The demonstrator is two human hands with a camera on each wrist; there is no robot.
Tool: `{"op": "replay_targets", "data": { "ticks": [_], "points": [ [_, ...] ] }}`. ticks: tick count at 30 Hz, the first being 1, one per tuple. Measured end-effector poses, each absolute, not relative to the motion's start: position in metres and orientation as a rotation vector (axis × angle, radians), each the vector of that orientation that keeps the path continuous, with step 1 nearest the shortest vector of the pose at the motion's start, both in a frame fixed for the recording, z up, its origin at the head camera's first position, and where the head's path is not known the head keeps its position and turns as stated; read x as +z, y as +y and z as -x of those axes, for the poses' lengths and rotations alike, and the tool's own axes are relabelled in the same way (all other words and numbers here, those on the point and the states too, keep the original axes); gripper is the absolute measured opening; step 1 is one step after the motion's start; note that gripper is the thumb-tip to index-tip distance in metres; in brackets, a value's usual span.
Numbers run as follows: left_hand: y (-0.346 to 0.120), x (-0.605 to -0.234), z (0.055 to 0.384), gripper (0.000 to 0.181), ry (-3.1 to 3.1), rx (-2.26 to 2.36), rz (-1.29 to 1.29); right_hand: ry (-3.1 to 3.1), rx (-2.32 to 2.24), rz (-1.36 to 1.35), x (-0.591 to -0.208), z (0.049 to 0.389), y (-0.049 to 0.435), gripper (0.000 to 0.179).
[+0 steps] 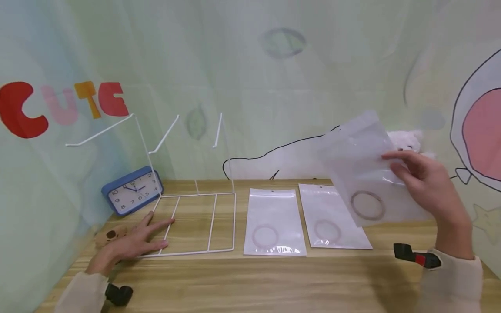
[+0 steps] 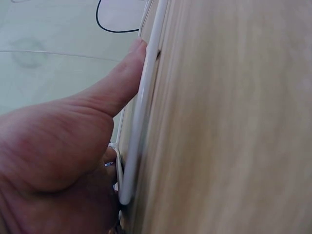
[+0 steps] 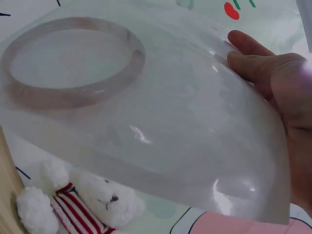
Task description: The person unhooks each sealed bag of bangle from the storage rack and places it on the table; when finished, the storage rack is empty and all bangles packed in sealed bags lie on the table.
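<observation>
My right hand [image 1: 434, 187] pinches the right-hand edge of a translucent plastic bag [image 1: 352, 152], raised above the table and tilted. Inside its lower part shows a pinkish-brown bangle [image 3: 53, 99], nearer in the right wrist view. Two similar bags lie flat on the table, one in the middle [image 1: 275, 213] and one to its right [image 1: 325, 206], each with a pale ring in it. On the left, my left hand [image 1: 135, 241] rests with spread fingers on the base of a white wire rack [image 1: 235, 221]. In the left wrist view the thumb [image 2: 124, 78] lies along a rack bar.
A blue alarm clock [image 1: 133, 191] leans behind the rack's left side. Beside the left hand sits a brown plush toy [image 1: 103, 237]. A white plush bear [image 3: 109, 200] in red stripes is behind the raised bag. Printed fabric [image 1: 242, 78] hangs behind the wooden table [image 1: 242, 282].
</observation>
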State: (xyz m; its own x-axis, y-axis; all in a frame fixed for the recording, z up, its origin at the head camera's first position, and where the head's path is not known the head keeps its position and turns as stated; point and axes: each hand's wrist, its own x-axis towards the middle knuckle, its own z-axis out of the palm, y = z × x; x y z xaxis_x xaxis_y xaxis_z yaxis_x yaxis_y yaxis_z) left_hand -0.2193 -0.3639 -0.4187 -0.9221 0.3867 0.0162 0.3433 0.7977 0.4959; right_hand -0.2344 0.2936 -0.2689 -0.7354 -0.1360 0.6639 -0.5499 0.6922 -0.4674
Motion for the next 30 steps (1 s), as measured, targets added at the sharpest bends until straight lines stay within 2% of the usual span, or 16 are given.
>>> {"op": "replay_targets", "data": {
  "ticks": [10, 30],
  "points": [
    [-0.365, -0.418, 0.222, 0.063, 2.904, 0.762, -0.583, -2.439, 0.901, -0.349, -0.282, 0.236, 0.337, 0.026],
    [-0.365, -0.42, 0.22, 0.063, 2.907, 0.757, -0.577, -2.754, 1.126, -0.119, -0.328, 0.245, 0.393, 0.046]
  ]
}}
